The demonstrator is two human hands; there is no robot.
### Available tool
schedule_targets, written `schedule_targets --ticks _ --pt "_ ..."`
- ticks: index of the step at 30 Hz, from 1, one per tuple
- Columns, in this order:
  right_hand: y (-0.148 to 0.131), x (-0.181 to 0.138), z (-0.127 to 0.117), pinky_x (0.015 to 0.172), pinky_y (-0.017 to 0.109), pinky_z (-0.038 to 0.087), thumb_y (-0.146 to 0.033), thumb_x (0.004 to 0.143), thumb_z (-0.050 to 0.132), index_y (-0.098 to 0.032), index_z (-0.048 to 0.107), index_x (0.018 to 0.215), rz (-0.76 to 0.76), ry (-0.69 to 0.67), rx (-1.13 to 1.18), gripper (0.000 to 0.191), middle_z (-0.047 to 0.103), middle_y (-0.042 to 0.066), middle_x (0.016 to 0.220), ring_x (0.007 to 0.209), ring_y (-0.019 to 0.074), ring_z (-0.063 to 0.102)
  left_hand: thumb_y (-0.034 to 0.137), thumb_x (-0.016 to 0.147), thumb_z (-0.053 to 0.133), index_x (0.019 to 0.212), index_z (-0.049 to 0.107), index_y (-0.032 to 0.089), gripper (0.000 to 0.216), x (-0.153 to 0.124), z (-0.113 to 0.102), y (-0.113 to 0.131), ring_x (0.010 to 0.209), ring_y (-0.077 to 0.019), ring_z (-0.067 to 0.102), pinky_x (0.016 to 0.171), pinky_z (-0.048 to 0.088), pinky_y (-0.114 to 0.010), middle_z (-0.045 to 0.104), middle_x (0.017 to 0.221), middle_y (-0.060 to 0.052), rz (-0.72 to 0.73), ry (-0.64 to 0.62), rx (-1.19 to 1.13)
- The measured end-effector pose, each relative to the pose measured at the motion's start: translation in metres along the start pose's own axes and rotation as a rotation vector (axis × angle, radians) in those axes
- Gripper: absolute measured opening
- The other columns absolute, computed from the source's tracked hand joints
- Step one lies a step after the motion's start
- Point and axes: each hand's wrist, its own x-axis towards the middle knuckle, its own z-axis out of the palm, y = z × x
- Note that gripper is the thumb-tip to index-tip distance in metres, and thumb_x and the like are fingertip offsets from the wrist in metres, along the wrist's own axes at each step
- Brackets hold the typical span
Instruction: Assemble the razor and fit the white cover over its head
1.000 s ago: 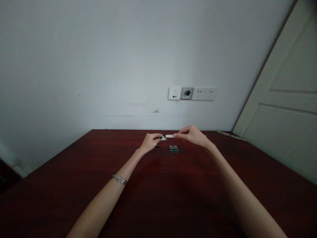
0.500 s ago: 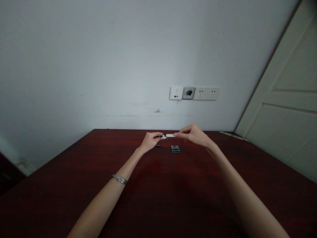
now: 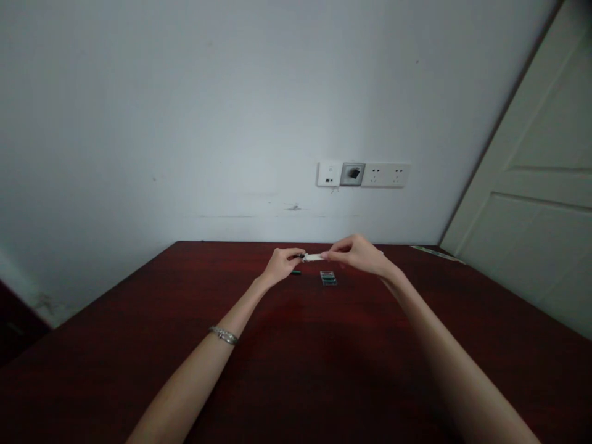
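Note:
Both my arms reach far out over a dark red wooden table (image 3: pixel 296 370). My left hand (image 3: pixel 280 265), a silver bracelet on its wrist, pinches a small dark and silver object whose tip shows at the fingertips. My right hand (image 3: pixel 359 253) pinches a small flat white piece (image 3: pixel 313 257) by its right end. The white piece now meets the object in my left hand, just above the table. Under the hands a small black part (image 3: pixel 296 272) and a small teal rectangular case (image 3: pixel 328 278) lie on the table.
A pale wall stands right behind the table, with a row of white socket plates (image 3: pixel 363 174) on it. A cream panelled door (image 3: pixel 531 185) is at the right. A thin light strip (image 3: pixel 437 253) lies at the table's far right edge.
My right hand has moved a little left and down, closing the gap between the white piece and the object in my left hand. The left hand has hardly moved.

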Motion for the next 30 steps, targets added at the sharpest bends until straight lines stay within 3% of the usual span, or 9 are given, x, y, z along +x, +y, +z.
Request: schedule_targets --ticks 5,13,19,24,30 --pt "-0.001 0.002 0.003 0.047 0.024 0.027 -0.059 0.073 0.053 -0.015 0.069 0.065 -0.024 -0.027 -0.045 0.047 0.057 0.002 0.052 0.048 0.0099 0.042 0.012 0.073 0.058 0.088 0.070 0.015 0.020 0.001 0.000 0.003 0.083 -0.0174 0.066 0.079 0.050 -0.026 0.070 0.091 -0.005 0.020 0.001 -0.018" --pt "0.025 -0.001 -0.019 0.049 0.025 0.028 -0.060 0.074 0.051 -0.015 0.066 0.061 0.040 0.138 -0.132 0.049 0.055 0.002 0.050 0.049 0.0110 0.044 0.023 0.074 0.062 0.085 0.061 0.012 0.017 0.001 0.001 -0.002 0.076 -0.0166 0.065 0.072 0.051 -0.027 0.068 0.079 -0.005 -0.115 -0.034 -0.236" --pt "0.012 0.002 -0.007 0.053 0.026 0.031 -0.060 0.076 0.049 -0.018 0.071 0.072 0.019 0.323 -0.244 0.048 0.063 0.005 0.058 0.056 0.0149 0.051 0.022 0.073 0.063 0.085 0.050 0.011 0.020 0.000 0.006 0.008 0.059 -0.0157 0.065 0.054 0.051 -0.024 0.064 0.068 -0.005 -0.352 -0.265 -0.522" --pt "0.005 0.005 0.005 0.056 0.026 0.032 -0.058 0.079 0.047 -0.020 0.072 0.075 0.020 0.389 -0.312 0.046 0.068 0.007 0.066 0.060 0.0167 0.057 0.026 0.072 0.065 0.085 0.049 0.011 0.026 0.000 0.007 0.012 0.060 -0.0156 0.066 0.052 0.049 -0.022 0.065 0.070 -0.007 -0.389 -0.302 -0.564" --pt "0.002 0.007 0.019 0.058 0.026 0.033 -0.058 0.079 0.047 -0.022 0.072 0.078 0.009 0.403 -0.323 0.044 0.070 0.007 0.072 0.065 0.0183 0.060 0.027 0.068 0.070 0.082 0.050 0.011 0.029 -0.001 0.012 0.017 0.060 -0.0175 0.066 0.057 0.052 -0.028 0.065 0.068 -0.007 -0.408 -0.355 -0.641"
